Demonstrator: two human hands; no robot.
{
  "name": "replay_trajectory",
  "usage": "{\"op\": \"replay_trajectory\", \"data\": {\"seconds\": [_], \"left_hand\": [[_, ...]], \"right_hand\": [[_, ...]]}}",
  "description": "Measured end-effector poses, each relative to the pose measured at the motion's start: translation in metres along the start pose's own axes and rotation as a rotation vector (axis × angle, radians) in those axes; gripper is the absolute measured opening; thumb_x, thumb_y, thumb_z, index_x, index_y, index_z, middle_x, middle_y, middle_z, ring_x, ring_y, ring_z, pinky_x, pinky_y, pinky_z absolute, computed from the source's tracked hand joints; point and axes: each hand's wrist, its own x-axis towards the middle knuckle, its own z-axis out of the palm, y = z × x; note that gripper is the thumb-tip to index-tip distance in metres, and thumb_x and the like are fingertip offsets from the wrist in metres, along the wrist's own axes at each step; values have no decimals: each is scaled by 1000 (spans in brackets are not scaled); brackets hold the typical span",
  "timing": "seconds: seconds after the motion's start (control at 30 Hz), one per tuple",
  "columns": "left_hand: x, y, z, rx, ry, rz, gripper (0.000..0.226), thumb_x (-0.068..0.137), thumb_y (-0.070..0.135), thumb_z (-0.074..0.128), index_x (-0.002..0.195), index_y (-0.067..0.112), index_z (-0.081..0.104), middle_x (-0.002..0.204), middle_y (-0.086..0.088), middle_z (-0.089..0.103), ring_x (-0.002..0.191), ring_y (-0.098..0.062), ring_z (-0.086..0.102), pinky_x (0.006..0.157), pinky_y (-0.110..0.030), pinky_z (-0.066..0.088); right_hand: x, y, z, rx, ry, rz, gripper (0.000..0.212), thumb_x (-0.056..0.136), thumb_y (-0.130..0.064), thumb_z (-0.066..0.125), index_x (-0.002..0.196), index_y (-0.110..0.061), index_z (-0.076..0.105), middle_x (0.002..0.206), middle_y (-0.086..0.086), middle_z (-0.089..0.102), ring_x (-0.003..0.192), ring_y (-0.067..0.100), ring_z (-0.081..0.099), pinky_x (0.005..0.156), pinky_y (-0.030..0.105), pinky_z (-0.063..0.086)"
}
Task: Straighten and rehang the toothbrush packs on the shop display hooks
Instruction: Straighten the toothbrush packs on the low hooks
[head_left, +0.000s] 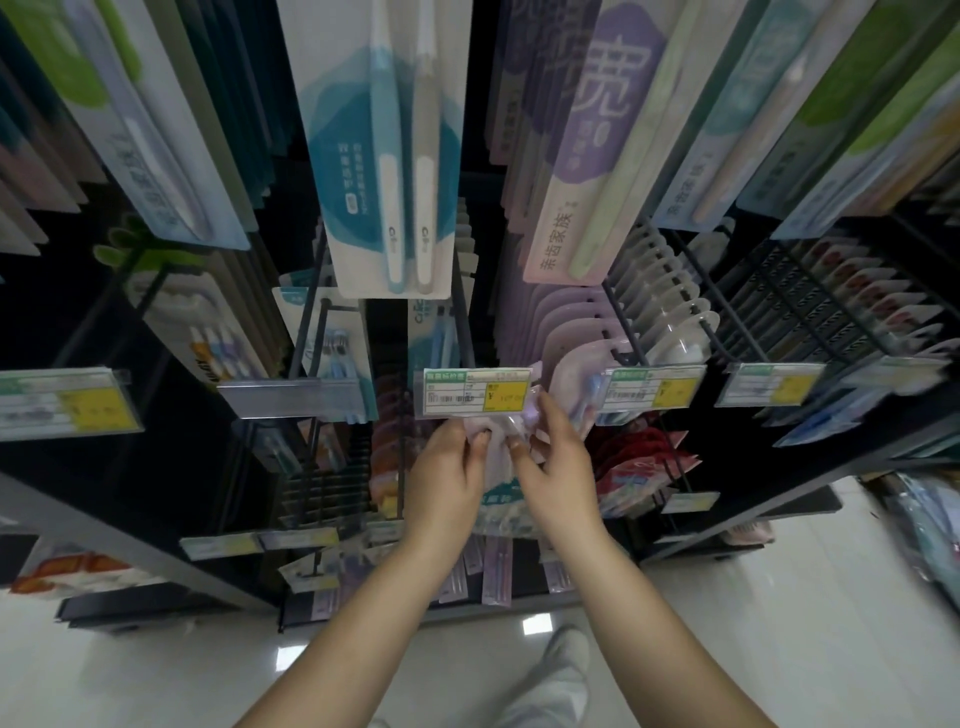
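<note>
A pale pink toothbrush pack (497, 467) hangs low between my hands, just below a price tag holder (472, 391) at the end of a display hook (465, 322). My left hand (447, 478) pinches the pack's upper left edge. From the right, my right hand (558, 467) grips the upper right part, fingers curled onto the plastic. The pack's top is partly hidden behind the tag. More pink packs (571, 332) fill the hook to the right.
A teal two-brush pack (395, 156) and a purple pack (587, 156) hang on the row above. Red packs (639, 467) hang right of my hands. Tagged hooks run both sides. A white glossy floor (779, 597) lies below.
</note>
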Motion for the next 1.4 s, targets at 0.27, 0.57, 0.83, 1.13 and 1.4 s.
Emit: {"op": "replay_trajectory", "data": {"seconds": [0.27, 0.57, 0.83, 1.13, 1.4], "left_hand": [[5, 11, 0, 40, 41, 135, 14, 91, 9, 54, 78, 4, 57, 76, 5, 46, 71, -13, 45, 60, -19, 25], [-10, 7, 3, -30, 5, 199, 32, 90, 30, 38, 89, 7, 60, 82, 4, 56, 75, -5, 50, 61, -15, 34], [8, 33, 12, -29, 7, 172, 18, 93, 8, 51, 96, -4, 64, 89, -19, 65, 84, -27, 60, 65, -18, 29], [17, 39, 22, -91, -4, 160, 22, 95, 22, 46, 85, 7, 60, 72, 0, 53, 67, -15, 49, 60, -21, 30], [7, 42, 29, -124, -59, 109, 16, 96, 26, 46, 82, 18, 49, 65, 2, 50, 59, -7, 45, 54, -14, 30]], "right_hand": [[-10, 0, -12, 71, 104, 23, 37, 88, -9, 59, 107, -35, 41, 100, -25, 51, 93, -12, 53, 81, 8, 43], [-23, 6, -13, 108, 121, 13, 36, 87, -7, 60, 107, -34, 45, 105, -18, 56, 101, 5, 57, 85, 20, 48], [-7, 3, -31, 98, 184, 18, 27, 88, -6, 58, 111, -17, 52, 104, -6, 59, 91, -2, 56, 75, 7, 44], [-4, 3, -46, 96, 224, 28, 22, 89, -7, 56, 105, -21, 53, 100, -2, 63, 90, 6, 60, 76, 7, 43], [-6, 5, -50, 84, 258, 22, 25, 88, -7, 56, 106, -23, 49, 107, 2, 63, 102, 17, 60, 89, 29, 46]]}}
